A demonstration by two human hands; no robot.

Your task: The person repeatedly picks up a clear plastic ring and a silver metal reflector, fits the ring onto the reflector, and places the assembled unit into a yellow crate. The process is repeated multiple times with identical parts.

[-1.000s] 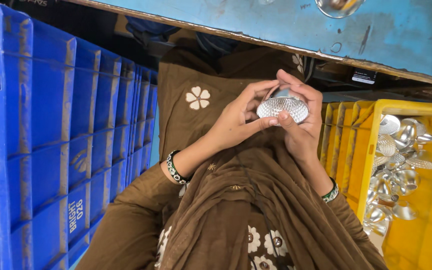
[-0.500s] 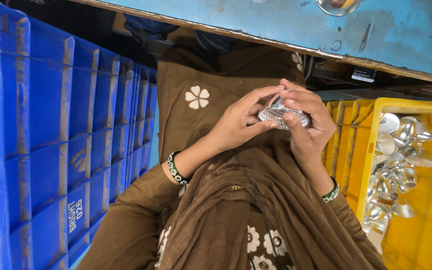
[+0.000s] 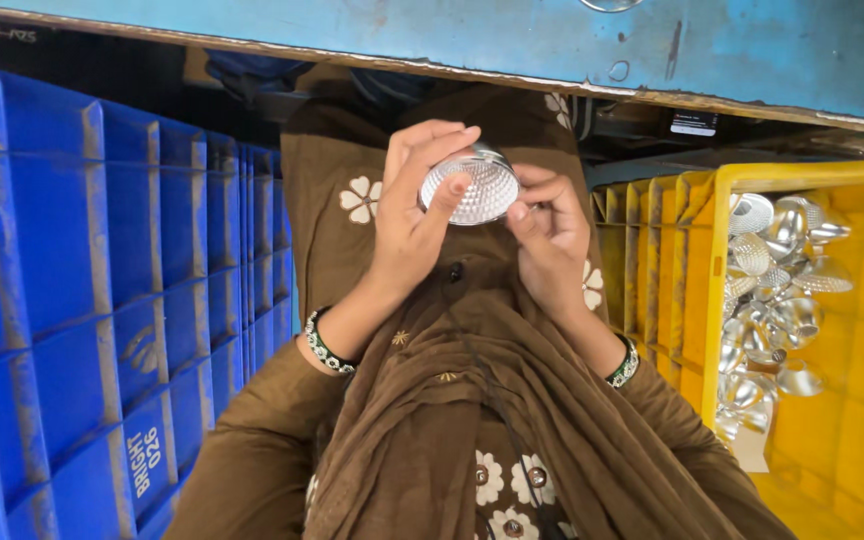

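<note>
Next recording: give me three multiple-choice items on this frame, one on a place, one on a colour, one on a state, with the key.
1. Where do the loose shiny reflector cups lie?
A. blue crate
B. yellow crate
C. on the lap

2. What colour are the stacked plastic crates on the person's left?
A. blue
B. red
C. green

3. How is the round silver faceted reflector held?
A. by one hand
B. between both hands
C. resting unheld

Key: B, the cups sit inside the yellow crate. A, the crates are blue. B, the left hand and right hand both touch the reflector.
</note>
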